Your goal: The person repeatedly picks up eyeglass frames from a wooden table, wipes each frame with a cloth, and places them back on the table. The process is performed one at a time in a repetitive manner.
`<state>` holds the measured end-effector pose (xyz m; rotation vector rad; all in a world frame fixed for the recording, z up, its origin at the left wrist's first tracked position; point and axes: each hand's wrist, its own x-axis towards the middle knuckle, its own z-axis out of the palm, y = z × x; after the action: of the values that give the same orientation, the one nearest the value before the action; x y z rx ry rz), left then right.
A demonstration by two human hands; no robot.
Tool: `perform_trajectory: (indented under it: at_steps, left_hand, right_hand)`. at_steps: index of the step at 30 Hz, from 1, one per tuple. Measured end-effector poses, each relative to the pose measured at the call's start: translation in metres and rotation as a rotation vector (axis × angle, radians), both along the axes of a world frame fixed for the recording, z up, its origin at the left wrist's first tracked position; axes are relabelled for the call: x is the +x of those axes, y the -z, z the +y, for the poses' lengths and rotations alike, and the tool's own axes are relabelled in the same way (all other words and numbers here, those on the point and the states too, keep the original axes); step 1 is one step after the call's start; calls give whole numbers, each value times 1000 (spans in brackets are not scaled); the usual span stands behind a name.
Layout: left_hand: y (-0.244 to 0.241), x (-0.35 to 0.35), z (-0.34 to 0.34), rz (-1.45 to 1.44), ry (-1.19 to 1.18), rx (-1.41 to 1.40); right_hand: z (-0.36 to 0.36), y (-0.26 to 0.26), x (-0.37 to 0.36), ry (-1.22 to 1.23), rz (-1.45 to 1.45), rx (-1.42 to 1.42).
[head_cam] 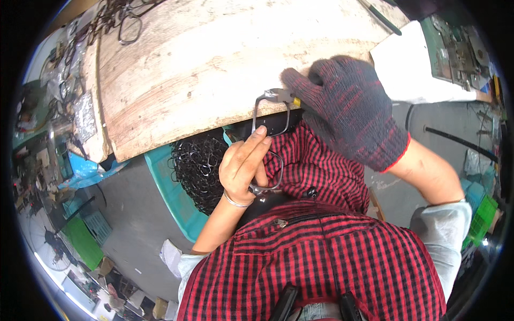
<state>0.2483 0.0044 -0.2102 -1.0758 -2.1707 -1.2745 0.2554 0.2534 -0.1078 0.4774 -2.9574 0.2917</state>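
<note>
Bare except for a bangle, my left hand (244, 164) grips a dark eyeglass frame (288, 119) around its middle. One rim of the frame reaches up over the table's front edge; the other hangs toward my lap. My right hand (347, 106), in a dark knitted glove with red flecks, is closed on a pair of pliers (281, 95). The metal jaws meet the upper end of the frame; whether they clamp it is too small to tell. Part of the pliers' yellow-marked handle shows, and the rest is hidden by the glove.
A worn wooden table (200, 76) lies ahead, with more eyeglass frames (130, 28) at its far left. At the top right rests a dark-handled tool (381, 18) near a white sheet (413, 72). Below the table edge, a teal basket (168, 192) holds many dark frames (200, 172).
</note>
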Motion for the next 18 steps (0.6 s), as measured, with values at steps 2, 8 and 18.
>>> perform_trajectory:
  at_steps: [2, 8, 18]
  left_hand:
    - [4, 2, -4, -35, 32, 11]
    - [9, 8, -2, -64, -11, 40]
    - [-150, -213, 0, -217, -228, -225]
  right_hand:
    - [6, 4, -11, -77, 44, 30]
    - [9, 15, -12, -150, 57, 286]
    - [-11, -5, 51, 180, -247, -521]
